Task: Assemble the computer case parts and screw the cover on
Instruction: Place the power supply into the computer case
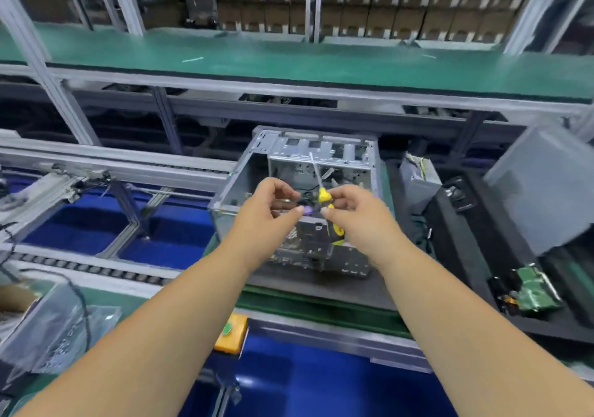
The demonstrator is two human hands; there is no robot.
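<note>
Just beyond the fingers, in the head view, an open computer case (pixel 299 198) is seen standing on the desk (pixel 321 301), its cover off. Above it, both hands are raised and nearly meet. A small purple piece (pixel 307 210) is pinched by the curled fingers of the left hand (pixel 273 210). A yellow-handled screwdriver (pixel 324 196) is gripped by the right hand (pixel 356 214), its shaft pointing up and away over the case. To the right of the fingers, a grey panel (pixel 543 188) is leaned. Below the hands, an orange button box (pixel 231 333) is seen.
</note>
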